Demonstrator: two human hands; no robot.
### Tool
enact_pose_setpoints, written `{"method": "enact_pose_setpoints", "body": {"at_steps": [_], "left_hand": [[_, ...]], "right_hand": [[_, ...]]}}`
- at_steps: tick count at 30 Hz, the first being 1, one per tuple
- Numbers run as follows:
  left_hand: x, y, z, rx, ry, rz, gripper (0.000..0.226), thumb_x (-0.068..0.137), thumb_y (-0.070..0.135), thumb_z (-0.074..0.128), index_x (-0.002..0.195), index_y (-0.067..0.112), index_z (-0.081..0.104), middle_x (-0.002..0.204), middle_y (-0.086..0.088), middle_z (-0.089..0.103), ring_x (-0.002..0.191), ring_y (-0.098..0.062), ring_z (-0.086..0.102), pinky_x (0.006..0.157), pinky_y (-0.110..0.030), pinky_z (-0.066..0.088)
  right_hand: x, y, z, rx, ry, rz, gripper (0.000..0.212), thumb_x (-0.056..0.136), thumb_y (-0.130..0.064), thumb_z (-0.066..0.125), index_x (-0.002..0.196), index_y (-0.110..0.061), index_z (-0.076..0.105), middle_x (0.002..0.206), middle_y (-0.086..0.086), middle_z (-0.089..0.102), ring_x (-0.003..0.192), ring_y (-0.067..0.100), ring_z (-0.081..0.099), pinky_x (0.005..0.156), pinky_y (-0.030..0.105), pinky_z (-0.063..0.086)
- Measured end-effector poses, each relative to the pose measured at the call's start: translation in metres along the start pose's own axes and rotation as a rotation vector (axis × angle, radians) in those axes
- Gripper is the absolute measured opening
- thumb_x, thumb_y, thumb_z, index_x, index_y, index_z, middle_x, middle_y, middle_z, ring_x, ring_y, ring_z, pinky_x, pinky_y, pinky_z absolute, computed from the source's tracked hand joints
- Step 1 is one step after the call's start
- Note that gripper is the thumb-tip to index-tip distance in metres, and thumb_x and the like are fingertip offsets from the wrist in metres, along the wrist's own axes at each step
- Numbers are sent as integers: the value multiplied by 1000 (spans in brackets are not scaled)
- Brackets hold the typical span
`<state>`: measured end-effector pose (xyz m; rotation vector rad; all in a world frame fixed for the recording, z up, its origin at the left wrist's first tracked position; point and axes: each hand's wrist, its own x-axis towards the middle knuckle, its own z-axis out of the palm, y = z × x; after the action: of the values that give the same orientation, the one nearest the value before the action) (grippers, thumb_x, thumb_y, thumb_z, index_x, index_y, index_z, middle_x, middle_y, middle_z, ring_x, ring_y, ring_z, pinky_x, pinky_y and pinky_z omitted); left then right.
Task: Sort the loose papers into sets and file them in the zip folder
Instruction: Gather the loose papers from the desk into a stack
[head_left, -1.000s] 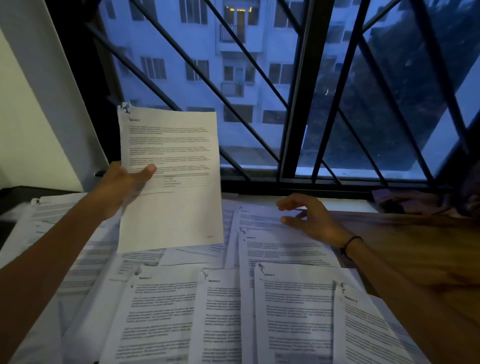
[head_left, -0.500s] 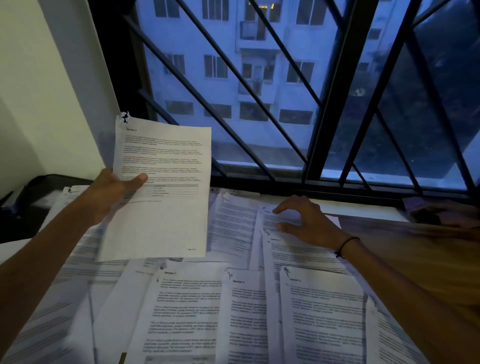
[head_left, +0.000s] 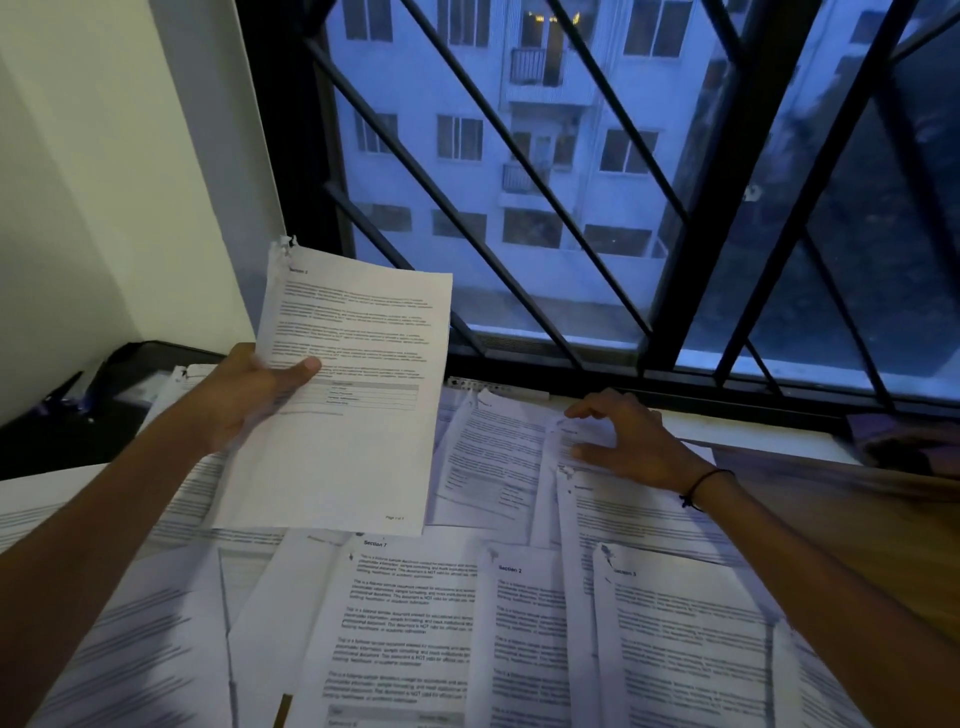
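Papers (head_left: 519, 623) lay spread and overlapping across the bench (head_left: 852, 525), and you held one sheet (head_left: 353, 395) upright by its left edge, your left hand (head_left: 249, 395) pinching it between thumb and fingers. Your right hand (head_left: 628, 441) rested with relaxed, spread fingers on a page near the window (head_left: 571, 208). Judging from that, the thin one-edge grip could have let the sheet droop or slip, and pulling the pressed page could have dragged its neighbours, mixing sections. No zip folder was in view.
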<state>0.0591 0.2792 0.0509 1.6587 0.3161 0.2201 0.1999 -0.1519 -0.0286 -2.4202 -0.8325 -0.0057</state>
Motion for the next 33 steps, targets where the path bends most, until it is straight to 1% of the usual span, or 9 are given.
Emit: {"method": "enact_pose_setpoints", "body": {"at_steps": [2, 5, 7, 13, 17, 19, 21, 25, 33], "left_hand": [[0, 0, 4, -1, -9, 5, 12, 96, 12, 67, 107, 15, 68, 88, 10, 79, 78, -4, 76, 62, -16, 59], [1, -3, 12, 1, -38, 15, 21, 96, 11, 66, 117, 15, 68, 105, 6, 78, 88, -7, 76, 68, -18, 60], [1, -4, 17, -6, -50, 22, 27, 96, 11, 66, 122, 14, 67, 108, 6, 77, 92, -8, 76, 69, -18, 60], [8, -8, 21, -37, -52, 11, 39, 95, 11, 68, 133, 11, 64, 115, 0, 76, 96, -13, 76, 71, -22, 62], [11, -10, 14, -19, -53, 11, 37, 94, 11, 69, 131, 12, 65, 113, 1, 77, 96, -13, 76, 74, -24, 62], [12, -11, 9, 4, -40, 3, 36, 94, 13, 70, 130, 10, 66, 114, -1, 77, 99, -16, 76, 85, -32, 60], [13, -12, 1, 22, -31, -2, 36, 93, 15, 71, 128, 9, 67, 115, -3, 77, 101, -18, 75, 93, -36, 56], [10, -16, -17, 62, -13, -3, 31, 92, 19, 72, 122, 11, 70, 112, -2, 78, 102, -20, 75, 91, -36, 56], [6, -19, -56, 65, 43, -6, 34, 93, 19, 71, 125, 8, 69, 118, -6, 76, 109, -26, 72, 103, -44, 51]], "right_hand": [[-2, 6, -3, -18, -25, 40, 48, 79, -61, 74, 120, -48, 53, 121, -14, 53, 117, 13, 48, 105, 54, 37], [-6, 9, -5, -56, -43, 78, 54, 77, -63, 76, 121, -49, 47, 121, -14, 52, 116, 12, 45, 106, 50, 34], [-7, 7, -5, -69, -40, 85, 56, 78, -61, 77, 124, -47, 47, 121, -12, 51, 115, 12, 44, 105, 48, 32], [-4, -3, -9, -118, -71, 99, 58, 80, -58, 77, 127, -43, 47, 124, -9, 50, 118, 12, 42, 93, 38, 25], [3, -5, -7, -64, -91, 93, 65, 73, -76, 67, 126, -44, 49, 124, -11, 51, 121, 15, 44, 102, 45, 34], [8, -8, -5, -46, -97, 81, 68, 66, -84, 59, 122, -48, 47, 123, -13, 51, 119, 14, 45, 105, 53, 37], [12, -12, -1, -56, -95, 66, 63, 69, -80, 62, 122, -50, 46, 122, -14, 51, 118, 13, 45, 106, 54, 35], [21, -28, 6, -79, -56, 52, 52, 83, -59, 73, 127, -41, 52, 124, -10, 51, 121, 15, 41, 107, 50, 28], [38, -57, 21, -32, -49, -18, 52, 85, -55, 74, 130, -41, 52, 123, -13, 51, 120, 12, 40, 107, 52, 26]]}}
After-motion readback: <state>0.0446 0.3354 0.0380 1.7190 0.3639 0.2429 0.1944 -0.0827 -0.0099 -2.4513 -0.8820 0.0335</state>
